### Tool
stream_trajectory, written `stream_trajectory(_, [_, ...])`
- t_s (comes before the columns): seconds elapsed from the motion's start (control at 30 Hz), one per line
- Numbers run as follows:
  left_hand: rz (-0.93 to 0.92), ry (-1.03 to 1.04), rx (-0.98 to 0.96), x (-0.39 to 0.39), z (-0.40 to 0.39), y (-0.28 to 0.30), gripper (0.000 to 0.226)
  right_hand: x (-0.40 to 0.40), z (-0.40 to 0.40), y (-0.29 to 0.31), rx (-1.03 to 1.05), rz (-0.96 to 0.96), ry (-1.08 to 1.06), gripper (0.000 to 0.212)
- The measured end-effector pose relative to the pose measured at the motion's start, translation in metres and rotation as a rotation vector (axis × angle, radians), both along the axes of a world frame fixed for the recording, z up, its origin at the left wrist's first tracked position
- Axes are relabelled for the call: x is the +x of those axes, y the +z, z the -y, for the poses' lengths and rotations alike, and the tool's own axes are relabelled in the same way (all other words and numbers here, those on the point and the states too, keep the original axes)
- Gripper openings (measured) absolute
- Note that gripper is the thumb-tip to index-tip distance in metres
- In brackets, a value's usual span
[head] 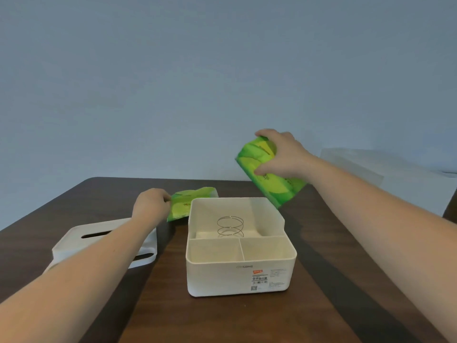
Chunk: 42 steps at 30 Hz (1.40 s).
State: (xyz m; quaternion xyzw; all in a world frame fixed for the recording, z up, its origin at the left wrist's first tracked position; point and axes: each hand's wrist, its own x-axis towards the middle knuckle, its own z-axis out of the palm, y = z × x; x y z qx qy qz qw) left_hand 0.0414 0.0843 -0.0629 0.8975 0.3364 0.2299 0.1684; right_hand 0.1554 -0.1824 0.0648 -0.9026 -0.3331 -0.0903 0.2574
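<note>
An open white tissue box [237, 276] stands on the dark wooden table [346, 268], with a wire spring [230, 226] in its large back compartment and two small front compartments. My right hand [282, 154] grips a full green tissue pack [269, 184], tilted in the air above the box's back right corner. My left hand [150, 204] pinches the edge of a flat, crumpled green wrapper [183, 204] lying on the table just left of the box.
The box's white lid [74, 238], with slots in it, lies on the table at the left, partly under my left forearm. A pale translucent object [351, 164] sits beyond the table at the right. A blue-grey wall stands behind.
</note>
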Motion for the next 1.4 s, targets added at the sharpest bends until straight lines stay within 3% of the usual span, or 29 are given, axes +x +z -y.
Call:
stream_trajectory(0.17, [0.011,-0.030,-0.082,-0.006,0.000,-0.002,0.038,-0.041,-0.019,0.012,-0.249,0.035,0.427,0.089])
stream_trajectory(0.27, [0.044,-0.039,-0.096,-0.014,-0.001,0.002,0.042,-0.056,-0.030,0.003,-0.455,0.022,0.568,0.085])
stream_trajectory(0.6, [0.001,-0.038,-0.065,-0.053,-0.020,0.006,0.045,-0.051,-0.048,-0.033,-0.699,-0.009,0.566,0.090])
stream_trajectory(0.87, [-0.039,0.001,-0.072,-0.078,-0.042,0.005,0.046,-0.056,-0.052,-0.028,-0.614,-0.056,0.516,0.083])
stream_trajectory(1.13, [-0.050,0.076,-0.082,-0.115,-0.062,0.002,0.046,-0.087,-0.094,-0.024,-0.399,-0.046,0.506,0.048])
stream_trajectory(1.4, [-0.173,0.231,-0.117,-0.161,-0.088,-0.008,0.051,-0.126,-0.148,-0.042,-0.457,0.000,0.551,0.045])
